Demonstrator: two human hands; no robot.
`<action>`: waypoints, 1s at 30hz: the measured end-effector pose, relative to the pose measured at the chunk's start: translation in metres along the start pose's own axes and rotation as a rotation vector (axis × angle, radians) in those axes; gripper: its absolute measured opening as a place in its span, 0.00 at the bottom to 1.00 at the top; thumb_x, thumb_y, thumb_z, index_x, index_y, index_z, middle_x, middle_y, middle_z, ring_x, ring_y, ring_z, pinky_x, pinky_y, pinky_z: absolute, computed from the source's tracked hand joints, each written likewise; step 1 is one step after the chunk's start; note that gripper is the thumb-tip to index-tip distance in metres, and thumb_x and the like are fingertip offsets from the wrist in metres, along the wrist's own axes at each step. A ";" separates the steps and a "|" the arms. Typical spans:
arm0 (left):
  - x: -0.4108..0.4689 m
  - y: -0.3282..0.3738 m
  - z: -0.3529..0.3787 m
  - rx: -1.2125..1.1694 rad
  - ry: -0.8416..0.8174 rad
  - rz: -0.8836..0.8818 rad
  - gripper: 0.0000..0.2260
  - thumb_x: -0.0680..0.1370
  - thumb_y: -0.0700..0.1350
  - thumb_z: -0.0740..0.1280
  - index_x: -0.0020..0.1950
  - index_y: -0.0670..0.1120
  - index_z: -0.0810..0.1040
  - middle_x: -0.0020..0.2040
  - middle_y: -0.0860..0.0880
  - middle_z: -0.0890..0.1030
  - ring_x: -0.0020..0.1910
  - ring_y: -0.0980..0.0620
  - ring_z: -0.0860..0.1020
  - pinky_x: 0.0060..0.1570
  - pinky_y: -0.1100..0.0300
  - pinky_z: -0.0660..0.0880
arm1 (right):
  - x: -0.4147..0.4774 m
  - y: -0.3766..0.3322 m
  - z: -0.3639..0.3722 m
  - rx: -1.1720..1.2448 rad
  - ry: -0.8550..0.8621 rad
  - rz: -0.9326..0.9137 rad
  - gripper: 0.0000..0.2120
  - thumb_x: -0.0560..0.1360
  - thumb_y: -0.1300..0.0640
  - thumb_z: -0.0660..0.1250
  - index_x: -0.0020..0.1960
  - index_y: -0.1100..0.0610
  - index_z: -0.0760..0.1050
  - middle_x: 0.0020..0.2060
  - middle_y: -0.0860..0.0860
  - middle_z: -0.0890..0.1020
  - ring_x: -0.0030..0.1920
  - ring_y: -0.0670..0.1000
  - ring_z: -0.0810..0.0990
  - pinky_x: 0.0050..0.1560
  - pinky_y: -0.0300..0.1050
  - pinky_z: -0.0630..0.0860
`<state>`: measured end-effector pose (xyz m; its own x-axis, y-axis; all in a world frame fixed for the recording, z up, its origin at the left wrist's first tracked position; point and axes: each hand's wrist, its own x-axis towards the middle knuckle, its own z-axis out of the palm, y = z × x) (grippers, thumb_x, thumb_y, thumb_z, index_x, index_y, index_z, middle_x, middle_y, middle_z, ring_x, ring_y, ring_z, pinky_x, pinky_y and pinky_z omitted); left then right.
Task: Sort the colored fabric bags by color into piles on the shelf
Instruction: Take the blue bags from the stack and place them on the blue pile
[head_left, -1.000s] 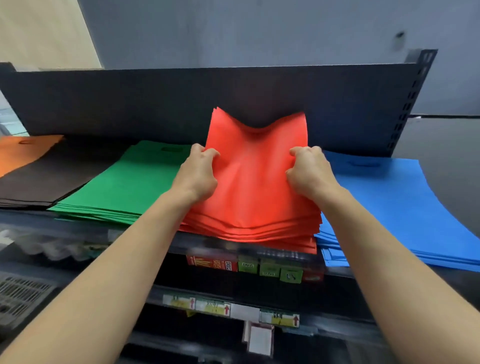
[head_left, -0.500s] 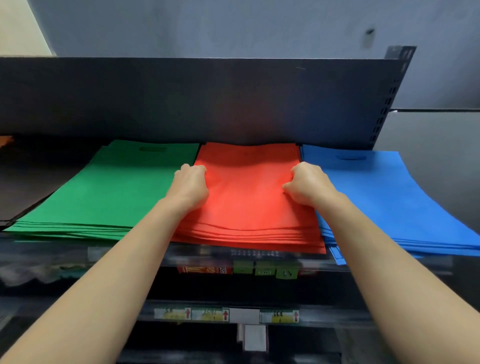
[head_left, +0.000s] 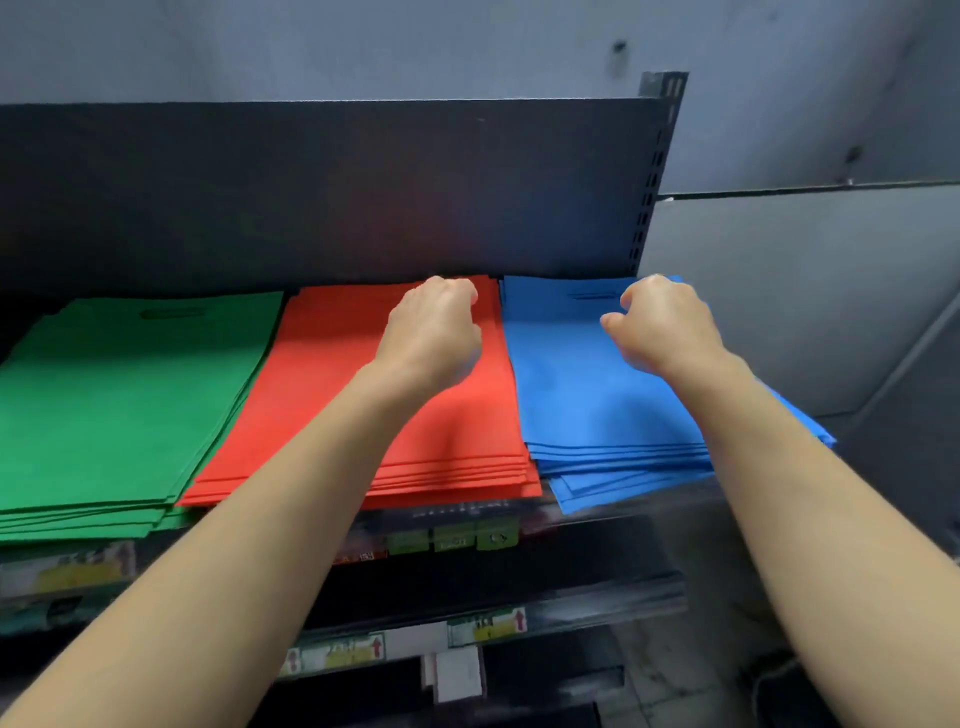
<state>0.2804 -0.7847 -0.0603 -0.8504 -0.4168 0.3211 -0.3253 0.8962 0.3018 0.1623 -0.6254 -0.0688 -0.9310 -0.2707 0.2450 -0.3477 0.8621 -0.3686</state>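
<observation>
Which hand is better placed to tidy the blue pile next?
Probably the right hand: it is over the blue pile, near its far edge. The left hand is over the red pile.

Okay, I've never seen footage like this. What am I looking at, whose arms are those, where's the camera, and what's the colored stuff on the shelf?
There is no machine here. These are a person's two bare arms, filmed by a wide-angle camera worn on their head and looking forward and down. That is why the arms reach in from the bottom.

On the shelf lie three piles of flat fabric bags, side by side: a green pile on the left, a red pile in the middle and a blue pile on the right. A dark back panel stands behind them, and price labels sit below the front edge.

The left hand is over the red pile and the right hand is over the blue pile. Both have curled fingers and nothing visible in them.
</observation>
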 end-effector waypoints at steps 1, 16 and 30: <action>0.002 0.013 0.005 -0.007 -0.012 0.027 0.13 0.76 0.39 0.62 0.60 0.39 0.75 0.57 0.41 0.76 0.57 0.40 0.74 0.57 0.48 0.72 | 0.003 0.013 -0.003 -0.004 -0.003 0.019 0.12 0.77 0.57 0.62 0.37 0.59 0.67 0.33 0.54 0.69 0.42 0.59 0.69 0.34 0.43 0.63; 0.014 0.106 0.064 0.283 -0.546 -0.230 0.18 0.78 0.57 0.62 0.51 0.41 0.72 0.51 0.44 0.75 0.57 0.40 0.74 0.52 0.55 0.66 | 0.045 0.135 -0.012 0.031 -0.509 0.031 0.31 0.75 0.38 0.62 0.68 0.59 0.66 0.64 0.54 0.72 0.61 0.56 0.72 0.58 0.48 0.69; 0.013 0.115 0.083 0.166 -0.461 -0.396 0.20 0.77 0.61 0.61 0.50 0.44 0.68 0.61 0.39 0.74 0.62 0.39 0.67 0.55 0.54 0.66 | 0.064 0.157 -0.009 0.619 -0.553 0.239 0.13 0.71 0.60 0.73 0.40 0.57 0.68 0.38 0.52 0.78 0.35 0.52 0.78 0.32 0.43 0.72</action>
<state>0.1973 -0.6745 -0.0958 -0.7313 -0.6464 -0.2179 -0.6803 0.7145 0.1634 0.0494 -0.5036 -0.1032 -0.8518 -0.4195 -0.3137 0.0161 0.5776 -0.8162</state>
